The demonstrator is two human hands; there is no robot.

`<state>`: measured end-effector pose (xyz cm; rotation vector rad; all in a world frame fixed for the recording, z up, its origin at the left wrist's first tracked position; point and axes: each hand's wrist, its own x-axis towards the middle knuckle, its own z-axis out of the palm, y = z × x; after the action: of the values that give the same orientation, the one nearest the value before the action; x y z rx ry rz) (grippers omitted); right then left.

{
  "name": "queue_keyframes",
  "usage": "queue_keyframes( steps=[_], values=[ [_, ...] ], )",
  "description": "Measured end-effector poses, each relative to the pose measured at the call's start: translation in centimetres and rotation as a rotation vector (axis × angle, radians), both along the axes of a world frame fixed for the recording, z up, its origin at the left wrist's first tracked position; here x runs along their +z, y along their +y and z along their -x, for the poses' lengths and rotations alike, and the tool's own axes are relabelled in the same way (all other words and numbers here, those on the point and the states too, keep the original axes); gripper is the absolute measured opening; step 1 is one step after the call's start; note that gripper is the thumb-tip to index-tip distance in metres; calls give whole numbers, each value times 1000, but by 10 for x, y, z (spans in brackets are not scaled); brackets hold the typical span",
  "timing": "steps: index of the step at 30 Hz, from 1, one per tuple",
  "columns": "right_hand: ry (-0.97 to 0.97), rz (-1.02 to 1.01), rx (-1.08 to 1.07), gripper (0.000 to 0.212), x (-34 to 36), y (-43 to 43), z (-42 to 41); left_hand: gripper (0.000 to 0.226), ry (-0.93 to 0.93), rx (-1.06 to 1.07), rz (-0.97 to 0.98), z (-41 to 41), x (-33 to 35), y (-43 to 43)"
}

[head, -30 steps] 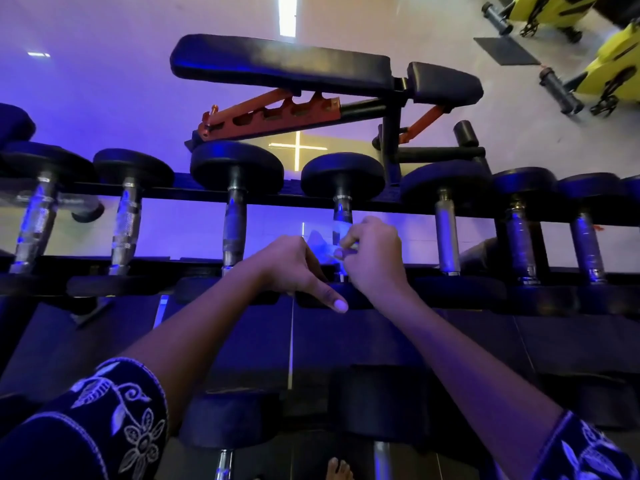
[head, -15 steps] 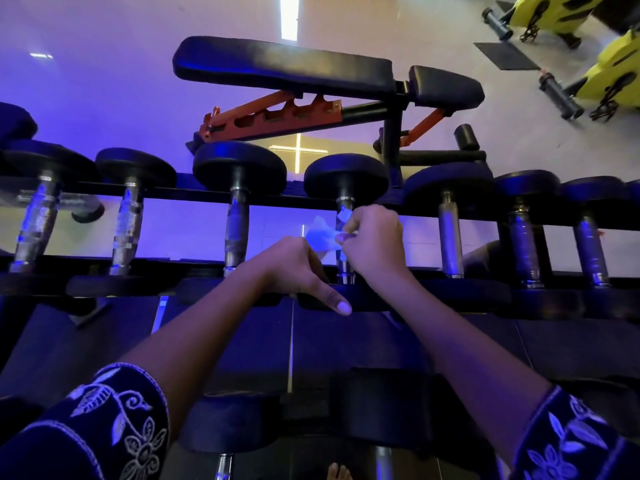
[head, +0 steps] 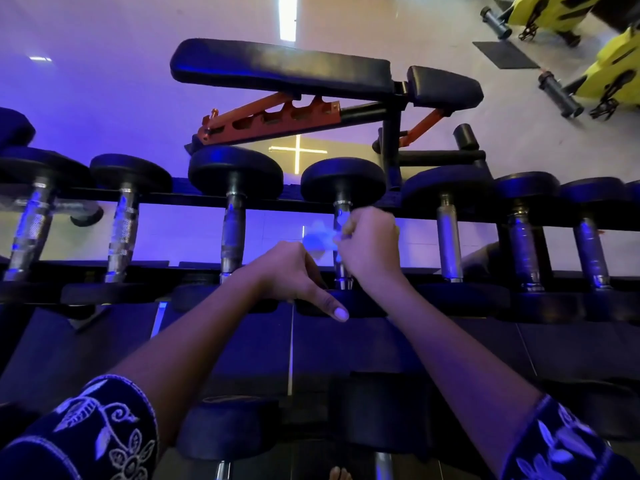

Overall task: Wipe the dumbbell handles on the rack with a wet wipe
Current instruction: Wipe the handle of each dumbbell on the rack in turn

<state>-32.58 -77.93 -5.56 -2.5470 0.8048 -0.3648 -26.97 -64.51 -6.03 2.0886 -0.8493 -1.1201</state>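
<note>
Sliding up the dumbbell handle (head: 341,271) at frame centre, my right hand (head: 370,247), curled round it with the wet wipe (head: 317,237) pinched in, now sits just under the far head (head: 343,180). I judge this stroke nearly done. The handle's long axis runs bottom-to-top of frame. My left hand (head: 289,271) has its thumb out and its fingers hidden.

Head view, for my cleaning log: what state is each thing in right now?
Right hand: gripping the wet wipe round a dumbbell handle.
Left hand: thumb out, fingers hidden, by that dumbbell's near end.
Wet wipe: bunched, partly sticking out leftward.
Other dumbbells: racked, untouched.
</note>
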Motion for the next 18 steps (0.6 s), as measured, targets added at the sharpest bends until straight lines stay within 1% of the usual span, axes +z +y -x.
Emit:
queue_keyframes(
  steps=[2,5,6,7,8,10,11,12,13,15,17,18],
  values=[
    [-35,-25,-42,7,4,-7,-21,52,21,4,1,1,1,1],
    [-112,-152,-95,7,4,-14,-31,51,26,0,5,1,2,1],
    [-95,-200,-123,7,-1,-13,-25,53,25,-1,2,1,2,1],
    [-71,-295,-156,6,-6,-13,-15,55,22,-4,0,1,2,1],
    [-61,-485,-194,8,-14,-15,-7,57,15,-8,-2,0,1,1],
    [-90,-1053,-273,23,-20,-19,4,62,-5,-16,-10,-1,-1,2],
    [-138,-1242,-314,26,-22,-24,2,64,-11,-17,-14,-1,-2,2],
    [-194,-1357,-331,25,-23,-29,-3,63,-14,-19,-16,-1,-2,2],
    [-222,-1399,-339,26,-21,-32,-10,62,-15,-22,-18,0,-1,1],
    [-204,-1462,-286,35,-18,-33,-16,57,-15,-24,-22,0,1,2],
    [-126,-1496,-218,33,-15,-30,-7,56,-19,-21,-27,1,2,2],
    [-66,-1465,-188,32,-17,-30,0,58,-20,-20,-29,0,1,2]
  ],
)
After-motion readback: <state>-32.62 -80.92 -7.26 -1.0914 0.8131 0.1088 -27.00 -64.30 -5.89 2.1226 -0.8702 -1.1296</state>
